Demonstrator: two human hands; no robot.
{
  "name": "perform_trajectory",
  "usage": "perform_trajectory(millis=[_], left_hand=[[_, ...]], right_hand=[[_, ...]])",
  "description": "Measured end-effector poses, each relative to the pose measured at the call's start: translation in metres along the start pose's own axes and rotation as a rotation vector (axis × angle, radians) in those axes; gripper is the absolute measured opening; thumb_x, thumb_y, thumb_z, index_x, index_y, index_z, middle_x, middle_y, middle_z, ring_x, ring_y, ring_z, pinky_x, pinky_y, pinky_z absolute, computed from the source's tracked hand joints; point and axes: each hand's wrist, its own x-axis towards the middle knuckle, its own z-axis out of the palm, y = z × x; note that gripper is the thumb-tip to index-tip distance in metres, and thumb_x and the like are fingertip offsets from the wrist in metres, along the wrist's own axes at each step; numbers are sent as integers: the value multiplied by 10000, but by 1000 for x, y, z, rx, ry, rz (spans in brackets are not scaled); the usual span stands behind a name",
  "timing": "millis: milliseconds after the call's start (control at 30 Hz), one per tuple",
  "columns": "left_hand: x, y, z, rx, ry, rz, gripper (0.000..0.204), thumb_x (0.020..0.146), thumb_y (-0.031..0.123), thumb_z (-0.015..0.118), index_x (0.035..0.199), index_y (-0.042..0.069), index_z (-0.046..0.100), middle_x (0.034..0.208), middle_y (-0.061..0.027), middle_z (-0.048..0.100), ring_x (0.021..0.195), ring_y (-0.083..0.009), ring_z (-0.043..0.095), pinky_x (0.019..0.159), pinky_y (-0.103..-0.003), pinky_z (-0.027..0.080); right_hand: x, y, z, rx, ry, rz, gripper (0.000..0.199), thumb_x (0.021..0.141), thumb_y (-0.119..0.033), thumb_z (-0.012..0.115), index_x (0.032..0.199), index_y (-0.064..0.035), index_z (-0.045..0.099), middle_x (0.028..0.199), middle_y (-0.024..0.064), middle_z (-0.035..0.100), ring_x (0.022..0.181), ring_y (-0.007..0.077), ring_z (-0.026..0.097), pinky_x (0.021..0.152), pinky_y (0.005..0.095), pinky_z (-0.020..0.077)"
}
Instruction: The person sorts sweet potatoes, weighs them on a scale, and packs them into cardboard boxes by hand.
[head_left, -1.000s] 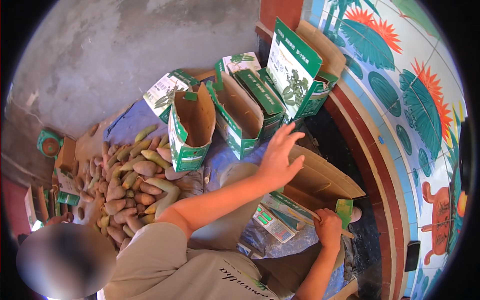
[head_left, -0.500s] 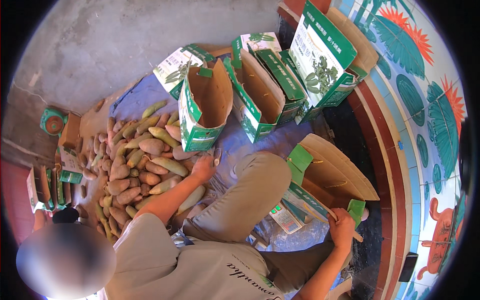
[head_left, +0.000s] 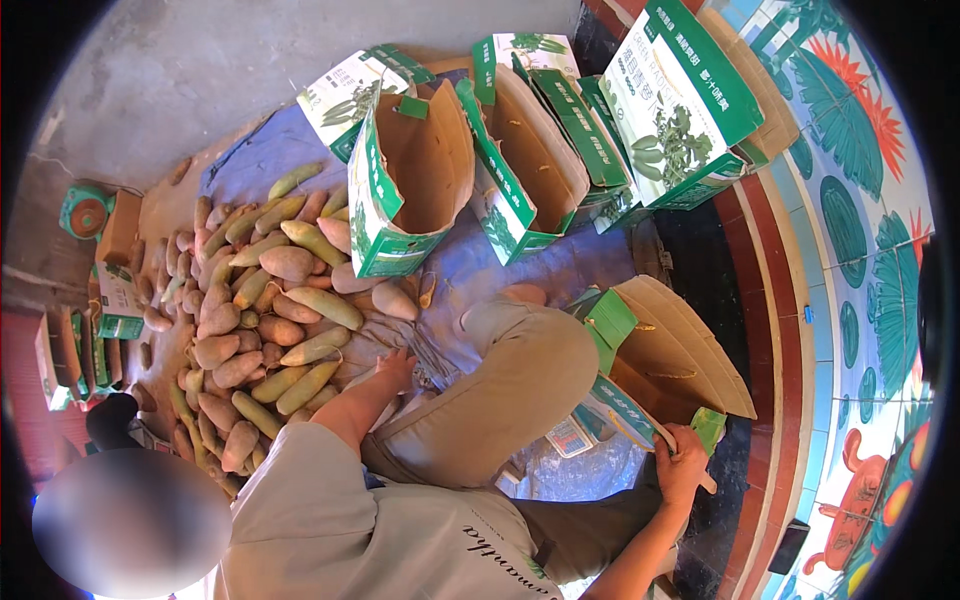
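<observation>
My left hand (head_left: 398,370) is over the blue tarp at the right side of a heap of roots, its fingers apart and nothing seen in them. Long green radishes (head_left: 318,307) and rounder reddish-brown roots (head_left: 289,263) make up the heap. One reddish root (head_left: 395,300) lies on its own just beyond that hand. On my right, an open-topped green and white cardboard box (head_left: 690,350) stands tilted by my leg. My right hand (head_left: 680,460) is closed round its near top edge. The inside bottom of this box is hidden.
Open cardboard boxes (head_left: 425,160) stand beyond my knee, with a large upright box (head_left: 680,110) against the tiled wall. A scale (head_left: 570,437) sits partly under the held box. A person in dark clothing (head_left: 112,420) is at the left, near more boxes (head_left: 120,300).
My left hand has drawn back toward me, away from the reddish root now lying alone. My right hand keeps its hold on the box. The whole view has shifted slightly.
</observation>
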Motion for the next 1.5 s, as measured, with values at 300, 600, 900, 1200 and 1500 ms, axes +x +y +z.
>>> perform_trajectory(millis=[300,600,900,1200,1500], left_hand=[[8,-3,11,199,-75,75,483,813,282,618,1276,157,558,1392,-83,406,1318,-327,339,998,-529,371],[27,-14,15,324,-171,117,456,734,285,750,1137,100,646,1188,-105,598,1066,-292,603,821,-395,520],[6,-50,19,240,-273,71,500,733,230,734,1209,138,613,1203,-85,626,1105,-258,604,866,-410,512],[-25,-41,-88,-1,210,56,547,694,252,742,1160,79,514,1085,-175,634,1038,-329,612,848,-439,508],[-90,0,-206,-353,778,240,485,724,230,763,1102,70,504,1000,-206,630,976,-358,611,836,-422,481]], right_hand=[[1,3,0,-68,-40,22,220,667,-40,701,876,-54,635,763,135,598,736,351,584,672,407,463],[0,3,3,-56,-29,39,249,647,-34,698,888,-57,638,784,131,608,753,349,588,681,403,468],[4,-4,10,-63,27,-6,283,615,-35,721,882,-70,633,775,117,600,754,334,581,686,414,458],[-3,-3,7,-93,91,-18,221,621,-80,743,814,-86,635,754,89,591,741,303,579,667,409,453],[-12,6,13,-119,146,-50,191,625,-125,751,770,-102,629,742,73,592,761,273,591,685,391,465]])
